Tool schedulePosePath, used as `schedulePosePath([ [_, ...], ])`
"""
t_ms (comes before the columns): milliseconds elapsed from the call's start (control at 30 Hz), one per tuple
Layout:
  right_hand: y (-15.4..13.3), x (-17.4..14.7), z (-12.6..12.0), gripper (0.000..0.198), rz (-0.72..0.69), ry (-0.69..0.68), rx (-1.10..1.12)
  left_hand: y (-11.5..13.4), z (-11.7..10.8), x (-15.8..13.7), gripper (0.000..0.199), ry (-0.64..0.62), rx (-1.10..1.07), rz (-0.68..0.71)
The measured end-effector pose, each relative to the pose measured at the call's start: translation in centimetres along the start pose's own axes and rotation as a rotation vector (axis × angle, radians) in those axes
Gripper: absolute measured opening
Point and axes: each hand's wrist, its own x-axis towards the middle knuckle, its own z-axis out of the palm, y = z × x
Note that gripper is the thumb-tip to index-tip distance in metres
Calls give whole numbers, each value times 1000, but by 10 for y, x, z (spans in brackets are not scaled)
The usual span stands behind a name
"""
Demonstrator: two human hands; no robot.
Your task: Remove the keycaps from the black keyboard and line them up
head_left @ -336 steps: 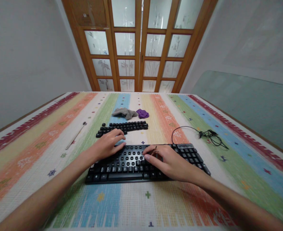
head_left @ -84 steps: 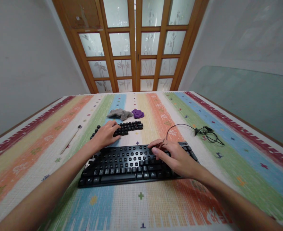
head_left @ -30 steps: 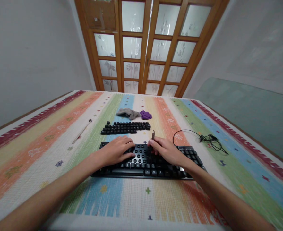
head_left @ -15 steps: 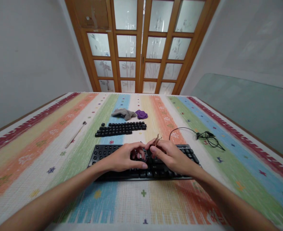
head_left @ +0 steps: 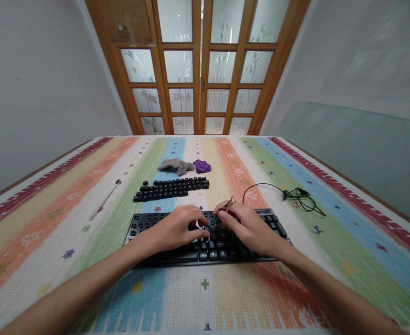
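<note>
A black keyboard (head_left: pixel 187 257) lies in front of me, with bare key positions on its left part and keycaps on its right. My left hand (head_left: pixel 184 226) rests over the middle of it, thumb and index finger apart above the keys. Just to the right, my right hand (head_left: pixel 241 223) pinches a small brownish two-pronged tool (head_left: pixel 229 203) whose ends stick up past the fingers. Its lower end is hidden by the hand and the dark keys.
Removed black keycaps (head_left: pixel 170 189) stand in rows behind the keyboard. Beyond them lie a grey cloth (head_left: pixel 176 165) and a purple cloth (head_left: pixel 201 166). A toothbrush (head_left: pixel 104 201) lies to the left, a coiled black cable (head_left: pixel 300 195) to the right. A striped tablecloth (head_left: pixel 205 307) covers the table.
My left thumb and index finger have parted a little more over the keys. My right hand keeps its pinch on the tool. The view has shifted slightly.
</note>
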Motion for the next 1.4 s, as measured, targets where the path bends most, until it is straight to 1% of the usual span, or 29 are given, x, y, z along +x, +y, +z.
schedulePosePath([
  [133, 2, 1, 1, 24, 31, 30, -13, -3, -3, 3, 20, -13, 36, 13],
  [233, 7, 2, 1, 25, 80, 58, -20, -10, -8, 5, 17, 26, 60, 9],
  [300, 10, 3, 0, 25, 107, 73, -14, -19, -11, 7, 15, 68, 116, 1],
  [400, 11, 3, -1, 26, 122, 93, 2, -40, -15, 13, 12, 127, 264, -10],
  [533, 10, 1, -1, 27, 114, 95, 6, -65, -16, 25, 9, 104, 415, -42],
  [667, 9, 0, -2, 28, 114, 97, 17, -78, -15, 37, 8, 52, 500, -117],
  [833, 7, -2, -5, 28, 110, 80, 46, -86, -14, 43, 11, 23, 546, -161],
  [1100, 5, -5, -8, 29, 96, 73, 49, -95, -12, 40, 15, 67, 559, -112],
  [1233, 3, -5, -11, 29, 91, 64, 59, -95, -11, 40, 17, 63, 576, -116],
  [1400, 1, -7, -16, 30, 86, 5, 53, -92, -11, 40, 18, 44, 612, -147],
])
